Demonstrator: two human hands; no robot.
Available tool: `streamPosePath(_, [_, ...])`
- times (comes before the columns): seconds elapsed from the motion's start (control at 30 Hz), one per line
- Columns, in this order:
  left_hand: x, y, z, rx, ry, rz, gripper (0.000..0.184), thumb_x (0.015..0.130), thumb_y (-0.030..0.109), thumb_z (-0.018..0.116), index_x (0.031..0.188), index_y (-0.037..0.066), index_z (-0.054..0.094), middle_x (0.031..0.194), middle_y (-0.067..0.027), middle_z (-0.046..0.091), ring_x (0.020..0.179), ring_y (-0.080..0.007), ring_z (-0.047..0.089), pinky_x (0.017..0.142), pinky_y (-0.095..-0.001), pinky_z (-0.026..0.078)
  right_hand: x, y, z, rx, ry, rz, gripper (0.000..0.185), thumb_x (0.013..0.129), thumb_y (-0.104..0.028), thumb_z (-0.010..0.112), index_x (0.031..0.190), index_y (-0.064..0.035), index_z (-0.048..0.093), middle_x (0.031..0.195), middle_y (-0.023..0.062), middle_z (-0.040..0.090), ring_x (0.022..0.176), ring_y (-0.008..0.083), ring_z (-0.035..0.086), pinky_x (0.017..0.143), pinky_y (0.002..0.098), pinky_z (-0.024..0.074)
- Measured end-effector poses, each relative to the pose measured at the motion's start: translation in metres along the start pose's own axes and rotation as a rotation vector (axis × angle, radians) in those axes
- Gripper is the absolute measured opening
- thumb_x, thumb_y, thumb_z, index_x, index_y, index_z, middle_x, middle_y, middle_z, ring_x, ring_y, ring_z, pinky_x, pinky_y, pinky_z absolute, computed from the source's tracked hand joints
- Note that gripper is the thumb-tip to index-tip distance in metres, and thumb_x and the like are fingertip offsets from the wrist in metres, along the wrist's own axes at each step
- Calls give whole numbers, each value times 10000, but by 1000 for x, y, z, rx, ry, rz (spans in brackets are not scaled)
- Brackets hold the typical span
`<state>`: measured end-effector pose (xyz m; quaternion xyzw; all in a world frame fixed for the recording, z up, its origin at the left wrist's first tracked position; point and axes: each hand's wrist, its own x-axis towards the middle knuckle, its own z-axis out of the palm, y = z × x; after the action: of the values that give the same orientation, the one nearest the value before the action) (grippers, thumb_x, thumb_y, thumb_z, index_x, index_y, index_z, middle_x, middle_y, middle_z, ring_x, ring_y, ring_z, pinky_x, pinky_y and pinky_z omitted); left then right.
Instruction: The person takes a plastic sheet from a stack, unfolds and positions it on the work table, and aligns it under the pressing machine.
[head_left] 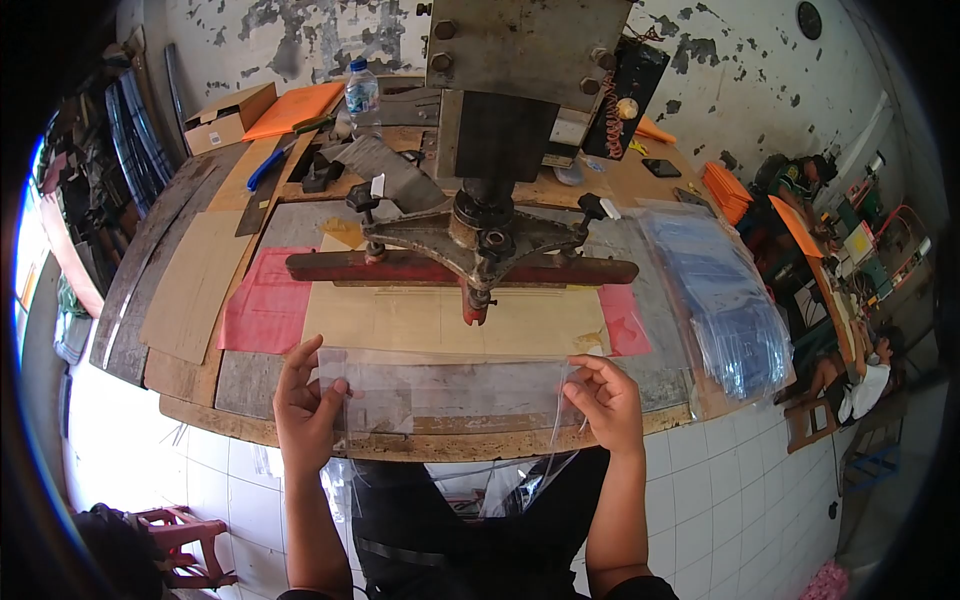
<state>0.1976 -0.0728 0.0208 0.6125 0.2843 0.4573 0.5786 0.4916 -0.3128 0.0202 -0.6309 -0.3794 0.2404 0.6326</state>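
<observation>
Holding clear sheet [455,392] in hands [457,403] | press [485,225] overhead | plastic stack [735,318] right

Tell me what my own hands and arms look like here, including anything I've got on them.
Your left hand and right hand are bare, with no gloves, rings or watch showing. Both forearms are uncovered too. Black sleeves just show at the bottom edge; their full length is out of view.
</observation>
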Motion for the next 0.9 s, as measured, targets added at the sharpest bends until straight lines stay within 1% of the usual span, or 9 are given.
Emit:
streamPosePath(0.3, [0, -1, 0, -13, -3, -3, 587, 934, -120, 621, 1494, -66, 451, 1322, -180, 649, 885, -137, 710, 768, -253, 581, 0, 1, 0, 5, -6, -1, 340, 983, -23, 715, 1312, 27, 644, 972, 64, 718, 834, 120, 702, 780, 254, 547])
streamPosePath(0.37, [1, -6, -2, -48, -4, 10, 591, 921, -171, 593, 1486, -28, 494, 1318, -143, 602, 893, -163, 752, 722, -221, 563, 0, 1, -1, 1, -8, -4, 341, 983, -23, 714, 1313, 27, 644, 973, 64, 717, 832, 120, 703, 777, 252, 548])
streamPosePath(0.9, [0, -1, -1, -24, 4, 3, 591, 924, -168, 591, 1490, -36, 482, 1322, -157, 603, 906, -177, 755, 744, -237, 574, 0, 1, -1, 19, -8, -5, 339, 989, -26, 711, 1312, 46, 636, 971, 76, 722, 829, 128, 709, 769, 260, 562])
